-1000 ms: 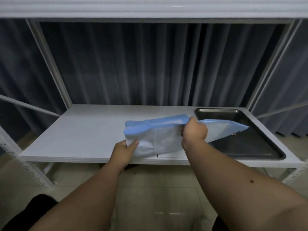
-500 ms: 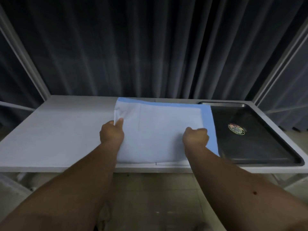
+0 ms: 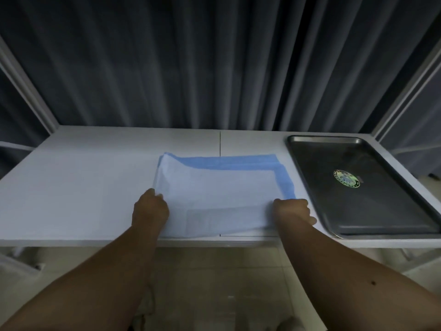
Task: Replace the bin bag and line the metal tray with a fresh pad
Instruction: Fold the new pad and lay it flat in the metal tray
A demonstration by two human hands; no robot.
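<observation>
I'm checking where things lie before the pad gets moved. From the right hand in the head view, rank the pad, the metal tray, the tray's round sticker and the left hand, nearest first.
1. Pad: in the right hand's grip, at its near right corner.
2. Metal tray: just right of that hand.
3. Sticker: farther right and back, on the tray floor.
4. Left hand: across the pad, at its left edge.

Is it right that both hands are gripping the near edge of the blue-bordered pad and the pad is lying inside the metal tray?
Not quite. The head view shows the pad lying on the white shelf, left of the metal tray, not inside it. Both hands, left and right, do grip its near edge.
</observation>
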